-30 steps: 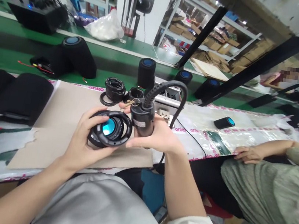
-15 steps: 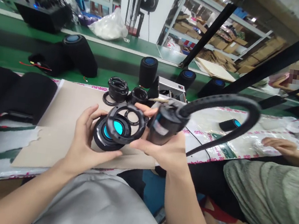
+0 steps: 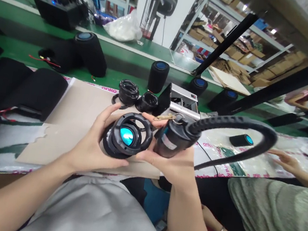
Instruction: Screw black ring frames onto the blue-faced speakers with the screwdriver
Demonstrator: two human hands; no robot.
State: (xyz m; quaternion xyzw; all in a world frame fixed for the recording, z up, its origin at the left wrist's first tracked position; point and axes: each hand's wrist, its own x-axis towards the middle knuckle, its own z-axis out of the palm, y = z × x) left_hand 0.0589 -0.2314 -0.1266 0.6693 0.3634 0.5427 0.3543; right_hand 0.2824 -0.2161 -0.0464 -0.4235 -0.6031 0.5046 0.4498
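My left hand [image 3: 89, 146] is wrapped round a black cylindrical speaker [image 3: 126, 136], its shiny blue end facing up at me. My right hand [image 3: 176, 168] grips a corded electric screwdriver [image 3: 174, 139], whose thick cable loops off to the right; its tip is hidden. Between that hand's thumb and fingers is also a black plastic ring [image 3: 145, 145] with small holes. The ring overlaps the speaker's upper end, around the blue disc as I see it. Behind my hands stand a stack of black rings [image 3: 128, 94] and a second, shorter stack [image 3: 148, 102].
Brown cardboard [image 3: 70, 119] covers the bench before me. A metal box with a switch [image 3: 183, 96] stands behind the rings. Black speakers [image 3: 158, 78] line the green bench; fabric-covered ones [image 3: 45, 92] lie left. A co-worker's hand [image 3: 287, 163] is at right, near a small speaker [image 3: 240, 140].
The ring and the speaker have come closer together, the ring now sitting more squarely over the blue end. Both hands appear slightly further right in view. The co-worker's hand has shifted right.
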